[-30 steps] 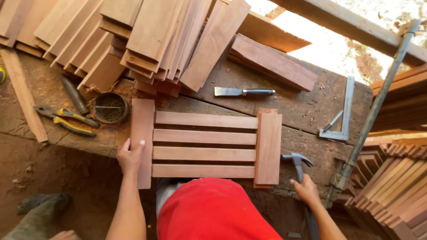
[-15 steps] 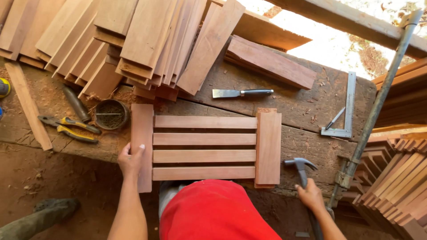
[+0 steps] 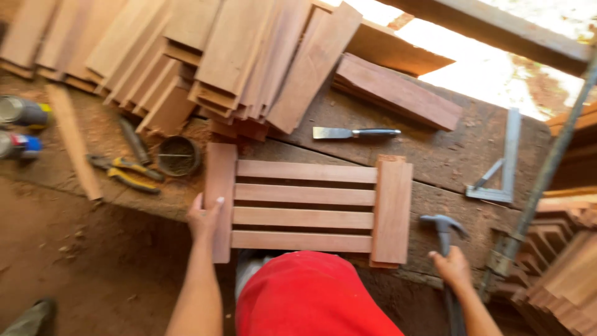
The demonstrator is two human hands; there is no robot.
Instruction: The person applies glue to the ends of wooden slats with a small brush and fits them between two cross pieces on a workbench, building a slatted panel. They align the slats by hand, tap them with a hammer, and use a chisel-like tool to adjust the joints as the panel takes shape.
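Observation:
A slatted wooden panel (image 3: 305,205) of several reddish horizontal slats between two upright end boards lies flat on the rough workbench (image 3: 448,155). My left hand (image 3: 204,218) rests on the panel's left end board, fingers spread over its lower part. My right hand (image 3: 453,269) grips the handle of a claw hammer (image 3: 443,227), whose steel head stands just right of the panel's right end board, near the bench's front edge. A red cap or shirt (image 3: 308,298) fills the bottom centre below the panel.
Stacks of reddish planks (image 3: 205,62) cover the back of the bench. A chisel (image 3: 354,132) lies behind the panel, a metal try square (image 3: 500,168) at right. Pliers (image 3: 124,173), a small round tin (image 3: 178,155) and cans (image 3: 22,115) sit at left. A metal pipe (image 3: 547,174) slants at right.
The view has drifted, so everything sits further right and lower in frame. My right hand with the hammer has dropped slightly toward the bench edge. The left hand stays on the end board.

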